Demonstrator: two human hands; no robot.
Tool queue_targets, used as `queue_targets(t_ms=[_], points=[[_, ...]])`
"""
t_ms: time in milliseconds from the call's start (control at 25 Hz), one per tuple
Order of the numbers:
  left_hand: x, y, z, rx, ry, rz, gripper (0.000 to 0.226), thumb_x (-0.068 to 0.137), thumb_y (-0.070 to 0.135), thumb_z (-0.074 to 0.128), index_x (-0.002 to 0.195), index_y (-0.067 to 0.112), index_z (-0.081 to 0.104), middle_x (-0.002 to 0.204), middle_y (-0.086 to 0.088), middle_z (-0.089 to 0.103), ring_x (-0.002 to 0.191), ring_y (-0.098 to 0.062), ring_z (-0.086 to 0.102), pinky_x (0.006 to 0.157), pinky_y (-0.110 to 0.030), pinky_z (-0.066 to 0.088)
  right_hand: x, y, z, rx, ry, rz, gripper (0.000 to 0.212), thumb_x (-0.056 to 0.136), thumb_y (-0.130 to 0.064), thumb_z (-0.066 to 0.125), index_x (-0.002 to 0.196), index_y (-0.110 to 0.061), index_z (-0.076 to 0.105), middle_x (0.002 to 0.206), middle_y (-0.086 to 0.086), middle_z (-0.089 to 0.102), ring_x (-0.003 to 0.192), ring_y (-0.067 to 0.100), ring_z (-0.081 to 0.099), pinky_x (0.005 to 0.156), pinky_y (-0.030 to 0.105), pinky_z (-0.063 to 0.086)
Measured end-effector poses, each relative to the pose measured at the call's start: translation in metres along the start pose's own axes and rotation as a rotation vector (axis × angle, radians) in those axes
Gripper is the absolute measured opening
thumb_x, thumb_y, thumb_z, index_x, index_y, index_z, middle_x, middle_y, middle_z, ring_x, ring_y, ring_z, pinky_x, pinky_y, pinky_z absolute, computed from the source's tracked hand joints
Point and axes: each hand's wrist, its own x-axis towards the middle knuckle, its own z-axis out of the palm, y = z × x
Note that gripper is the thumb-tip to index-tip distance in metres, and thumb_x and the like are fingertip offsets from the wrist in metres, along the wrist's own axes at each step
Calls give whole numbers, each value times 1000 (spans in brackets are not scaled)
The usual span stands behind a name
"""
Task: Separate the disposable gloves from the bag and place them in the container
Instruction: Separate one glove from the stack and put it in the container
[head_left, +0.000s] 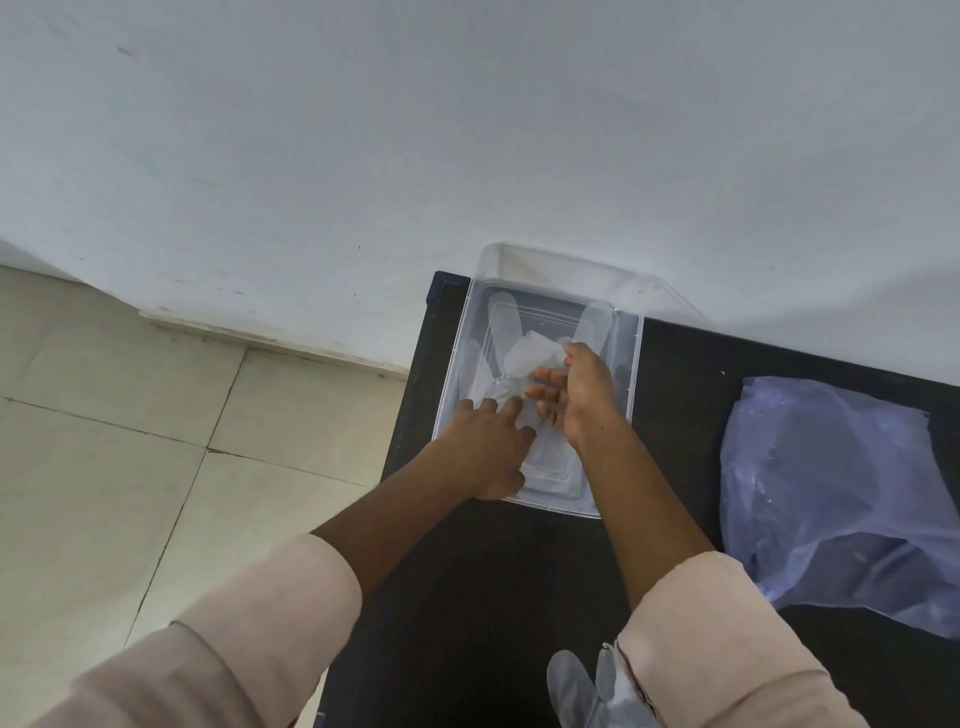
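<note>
Pressing left hand (485, 447), fingers flat, on clear gloves (519, 353) lying in container (637, 364) on counter (493, 597). Holding right hand (576, 400), fingers loosely straight, over them, possibly touching one. Lying well right: bag (831, 493).

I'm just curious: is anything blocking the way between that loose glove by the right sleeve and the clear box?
Nothing visible does. Bare table lies between the glove and the open container; only the left hand and right hand are in it.

Left hand (488, 449) palm-down, fingers (511, 408) straight; right hand (579, 397) just beside, fingers loosely extended.
</note>
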Motion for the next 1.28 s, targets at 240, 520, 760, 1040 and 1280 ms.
queue_targets(t_ms=[240, 520, 760, 1040, 1280], points=[[-1, 0, -1, -20, -18, -3, 63, 92, 45, 51, 148, 21, 34, 158, -15, 22, 139, -37, 33, 111, -54, 30, 2, -20, 9, 221, -49, 37, 22, 93, -32, 47, 84, -13, 53, 70, 6, 61, 63, 22, 60, 53, 27, 43], [-2, 0, -1, -50, -18, -8, 64, 93, 45, 51, 149, 21, 31, 160, -14, 18, 142, -37, 29, 113, -55, 26, 9, -34, 8, 480, -168, -74, 24, 94, -32, 47, 108, -13, 54, 118, 14, 65, 74, 24, 62, 58, 27, 45], [-2, 0, -4, -50, -44, -12, 62, 93, 43, 51, 148, 20, 33, 158, -14, 22, 139, -38, 33, 111, -56, 28, -1, -44, -1, 208, -73, -109, 30, 94, -32, 52, 118, -15, 55, 117, 9, 63, 69, 19, 62, 60, 28, 46], [-8, -6, -40, -567, 273, -72, 39, 91, 33, 60, 128, 21, 58, 132, -8, 54, 117, -27, 55, 100, -42, 45, -55, -44, -33, -244, -65, -405, 11, 91, -23, 56, 98, -18, 63, 105, 6, 69, 86, 21, 68, 73, 32, 54], [-43, 27, -74, -1444, 461, -87, 21, 94, 20, 58, 113, 16, 67, 107, -4, 69, 95, -19, 64, 79, -29, 49, -112, -27, -78, -234, -76, -590, 8, 88, -16, 61, 91, -21, 66, 92, -3, 67, 83, 14, 61, 71, 31, 50]])
